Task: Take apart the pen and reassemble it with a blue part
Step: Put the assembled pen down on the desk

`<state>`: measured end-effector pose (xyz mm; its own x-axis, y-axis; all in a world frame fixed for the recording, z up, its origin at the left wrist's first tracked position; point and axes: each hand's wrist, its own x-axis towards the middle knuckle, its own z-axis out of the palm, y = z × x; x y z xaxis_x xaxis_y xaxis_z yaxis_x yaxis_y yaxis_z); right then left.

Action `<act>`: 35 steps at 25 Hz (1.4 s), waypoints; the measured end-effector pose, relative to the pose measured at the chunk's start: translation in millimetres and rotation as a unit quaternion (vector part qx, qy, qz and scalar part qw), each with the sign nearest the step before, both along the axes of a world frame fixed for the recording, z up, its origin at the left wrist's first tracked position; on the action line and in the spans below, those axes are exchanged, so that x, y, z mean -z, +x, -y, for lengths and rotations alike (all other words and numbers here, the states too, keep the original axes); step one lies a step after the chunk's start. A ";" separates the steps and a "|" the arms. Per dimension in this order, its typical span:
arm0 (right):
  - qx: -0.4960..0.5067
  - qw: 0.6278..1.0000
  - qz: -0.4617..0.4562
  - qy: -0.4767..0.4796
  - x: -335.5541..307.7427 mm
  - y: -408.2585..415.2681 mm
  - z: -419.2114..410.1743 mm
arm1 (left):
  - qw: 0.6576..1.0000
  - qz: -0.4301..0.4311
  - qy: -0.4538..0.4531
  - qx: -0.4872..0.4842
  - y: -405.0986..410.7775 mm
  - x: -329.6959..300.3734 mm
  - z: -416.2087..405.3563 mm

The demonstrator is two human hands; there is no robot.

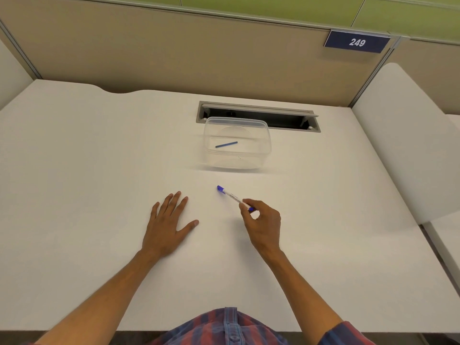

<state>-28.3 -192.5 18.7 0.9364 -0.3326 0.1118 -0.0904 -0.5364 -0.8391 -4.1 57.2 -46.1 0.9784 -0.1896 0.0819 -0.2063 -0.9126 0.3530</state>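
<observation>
A pen with a clear barrel and a blue cap lies slanted on the white desk, cap end pointing up-left. My right hand pinches its near end between thumb and fingertips. My left hand rests flat on the desk, palm down, fingers spread, holding nothing, well left of the pen. A thin blue refill lies inside a clear plastic container farther back.
A grey cable slot is set into the desk just behind the container. Beige partition walls close off the back, with a sign reading 249. A white side panel stands at the right.
</observation>
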 end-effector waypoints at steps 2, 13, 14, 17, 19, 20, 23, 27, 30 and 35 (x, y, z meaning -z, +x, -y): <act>0.005 0.998 -0.057 -0.034 2.9 -10.4 -1.1 | 1.000 -0.001 -0.004 0.000 -0.1 -0.6 0.5; -0.019 0.959 -0.191 -0.208 14.5 -22.5 -14.1 | 1.000 -0.002 -0.001 0.001 0.1 -0.1 0.5; -0.025 0.956 -0.191 -0.221 14.3 -21.6 -14.4 | 1.000 0.001 -0.001 0.000 0.1 0.1 0.1; -0.030 0.954 -0.181 -0.236 14.1 -18.4 -15.1 | 1.000 0.002 0.002 -0.001 0.3 0.5 -0.3; -0.030 0.960 -0.165 -0.225 14.3 -14.5 -16.5 | 1.000 0.001 0.001 0.000 0.5 0.5 0.0; -0.033 0.962 -0.158 -0.218 14.7 -11.6 -18.2 | 1.000 0.001 0.000 0.000 0.3 0.5 -0.2; -0.036 0.965 -0.158 -0.206 14.6 -0.5 -24.5 | 1.000 0.004 -0.001 0.000 -0.3 0.7 -0.4; -0.030 0.959 -0.182 -0.214 14.1 9.9 -27.6 | 1.000 0.002 -0.004 0.000 -0.9 -0.1 0.0; -0.021 0.962 -0.175 -0.211 14.7 11.4 -26.1 | 1.000 -0.001 -0.001 0.000 -0.6 -0.6 -0.2; -0.023 0.962 -0.177 -0.206 16.7 14.1 -25.5 | 1.000 -0.002 -0.003 0.001 -0.3 -0.8 0.0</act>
<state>-14.2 -166.9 2.1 0.9530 -0.2848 -0.1037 -0.2990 -0.8279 -0.4746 -4.5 57.2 -45.3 0.9786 -0.1905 0.0784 -0.2059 -0.9102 0.3594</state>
